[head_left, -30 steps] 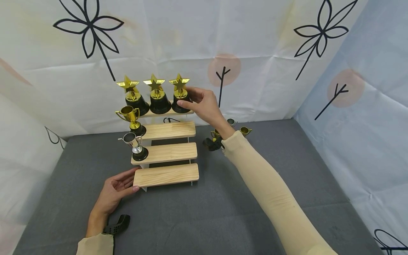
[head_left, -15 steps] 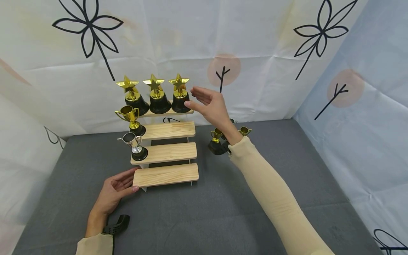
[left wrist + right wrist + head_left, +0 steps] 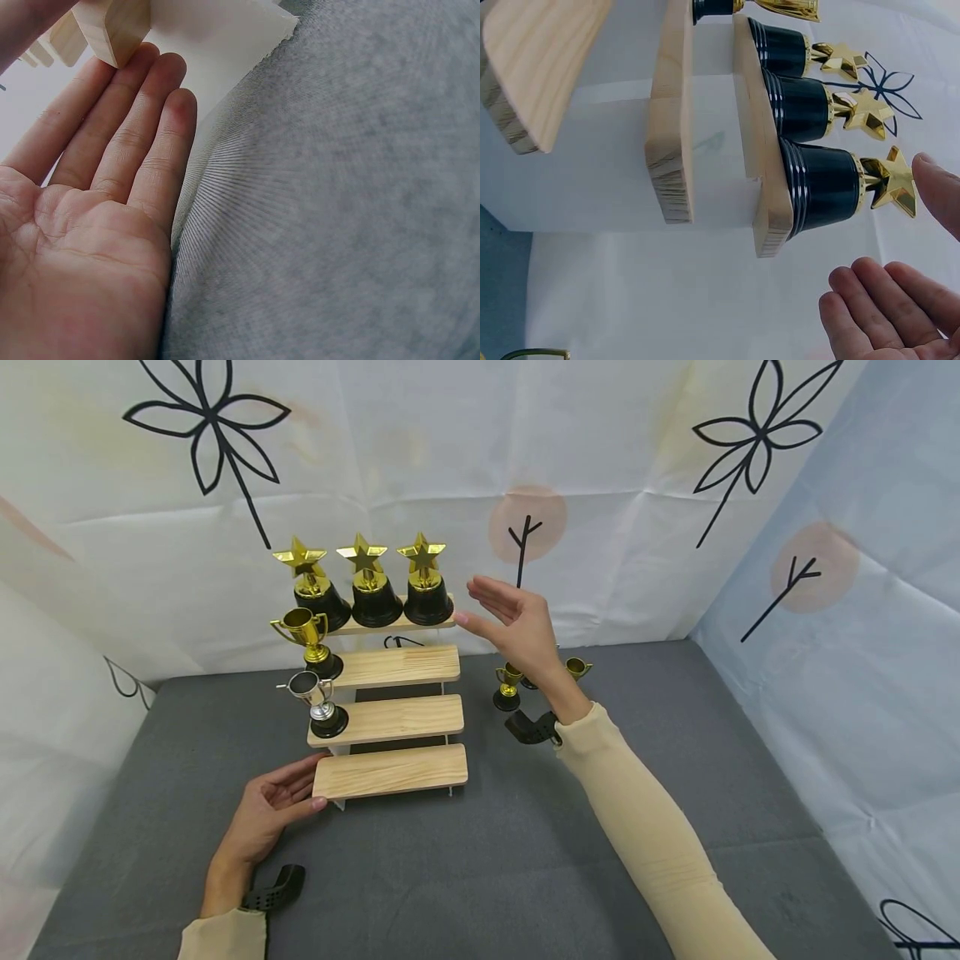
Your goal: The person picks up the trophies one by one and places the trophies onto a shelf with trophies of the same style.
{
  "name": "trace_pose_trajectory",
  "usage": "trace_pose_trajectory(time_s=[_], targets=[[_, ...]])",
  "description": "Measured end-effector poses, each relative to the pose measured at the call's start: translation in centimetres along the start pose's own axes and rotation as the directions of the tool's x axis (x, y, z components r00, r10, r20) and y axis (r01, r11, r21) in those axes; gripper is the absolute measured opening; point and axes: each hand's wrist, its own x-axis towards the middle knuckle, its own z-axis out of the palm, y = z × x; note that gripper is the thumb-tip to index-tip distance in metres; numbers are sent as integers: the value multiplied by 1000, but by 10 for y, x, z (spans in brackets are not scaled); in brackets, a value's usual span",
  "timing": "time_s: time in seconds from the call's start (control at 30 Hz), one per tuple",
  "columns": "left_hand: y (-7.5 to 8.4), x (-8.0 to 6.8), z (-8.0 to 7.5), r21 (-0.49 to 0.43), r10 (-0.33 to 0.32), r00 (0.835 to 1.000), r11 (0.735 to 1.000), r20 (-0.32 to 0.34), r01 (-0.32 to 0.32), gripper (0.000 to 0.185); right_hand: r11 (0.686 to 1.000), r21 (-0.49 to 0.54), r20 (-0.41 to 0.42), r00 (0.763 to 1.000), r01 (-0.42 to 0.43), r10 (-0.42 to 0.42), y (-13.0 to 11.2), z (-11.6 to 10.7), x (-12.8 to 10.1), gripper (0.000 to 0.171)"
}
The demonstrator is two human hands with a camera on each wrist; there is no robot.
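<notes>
A tiered display stand point(image 3: 390, 771) with wooden shelves rises at centre left. My left hand point(image 3: 262, 807) holds the left end of its lowest shelf, thumb at the front corner and fingers behind; in the left wrist view the fingers are nearly straight against the board end point(image 3: 114, 34). Three gold star trophies point(image 3: 364, 581) with black bases line the top shelf. Below them stand a gold cup trophy point(image 3: 303, 631) and a silver cup trophy point(image 3: 313, 697) at the shelves' left ends. My right hand point(image 3: 521, 618), holding nothing, is just right of the rightmost star trophy point(image 3: 829, 184).
More small cup trophies, such as a gold one point(image 3: 507, 683) and another point(image 3: 576, 668), stand on the grey cloth-covered table point(image 3: 480, 877) behind my right wrist. A patterned white cloth point(image 3: 600, 527) hangs at the back, and a bluish one point(image 3: 847, 652) at the right.
My right hand has let go of the rightmost star trophy and drawn away to the right and slightly down. That trophy stays on the top shelf. My left hand has not moved.
</notes>
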Motion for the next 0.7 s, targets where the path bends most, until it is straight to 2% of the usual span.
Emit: trace_pose_trajectory(time_s=[0.2, 0.7], targets=[[0, 0, 0, 6, 0, 1000, 1000, -1, 0, 68, 1000, -5, -14, 1000, 22, -22, 6, -6, -13, 58], [0, 0, 0, 4, -9, 1000, 1000, -2, 9, 68, 1000, -24, -58, 998, -20, 19, 21, -18, -43, 60]])
